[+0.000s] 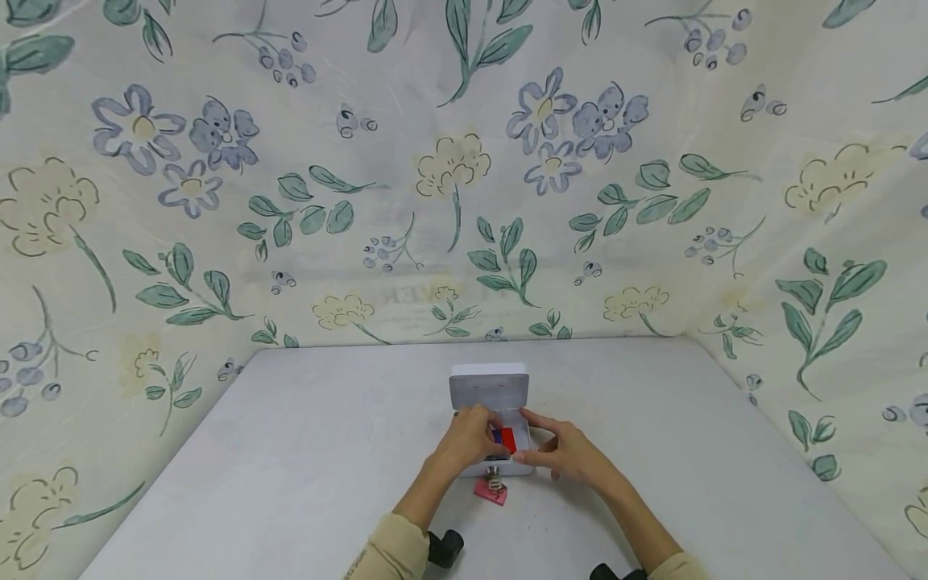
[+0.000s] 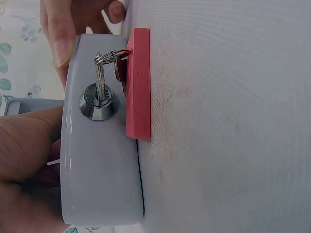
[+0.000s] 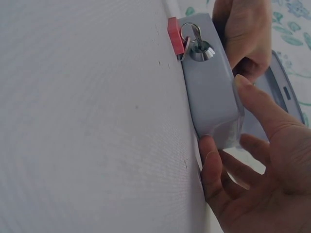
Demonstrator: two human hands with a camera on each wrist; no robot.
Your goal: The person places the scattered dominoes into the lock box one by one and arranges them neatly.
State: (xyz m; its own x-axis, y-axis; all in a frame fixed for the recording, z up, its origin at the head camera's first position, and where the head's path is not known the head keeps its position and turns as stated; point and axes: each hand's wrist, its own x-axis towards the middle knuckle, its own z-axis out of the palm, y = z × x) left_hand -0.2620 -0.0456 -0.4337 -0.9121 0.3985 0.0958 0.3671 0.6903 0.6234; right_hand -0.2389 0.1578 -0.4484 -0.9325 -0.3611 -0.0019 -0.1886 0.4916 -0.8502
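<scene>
A small white metal cash box (image 1: 516,467) stands with its lid (image 1: 489,391) raised. My left hand (image 1: 470,439) reaches over its left side, fingers bent down inside. Beside those fingers lie a red piece (image 1: 509,439) and a dark blue piece (image 1: 497,437); I cannot tell whether the hand pinches either. My right hand (image 1: 569,453) grips the box's right side, thumb at the front rim and other fingers along the side and back. A key sits in the front lock (image 2: 98,103), and from its ring (image 2: 112,56) hangs a red tag (image 2: 140,87).
The box stands on a white table (image 1: 326,451). Flower-patterned cloth (image 1: 449,242) rises behind the table and along both sides. Black wrist devices (image 1: 445,549) show by the sleeves at the near edge.
</scene>
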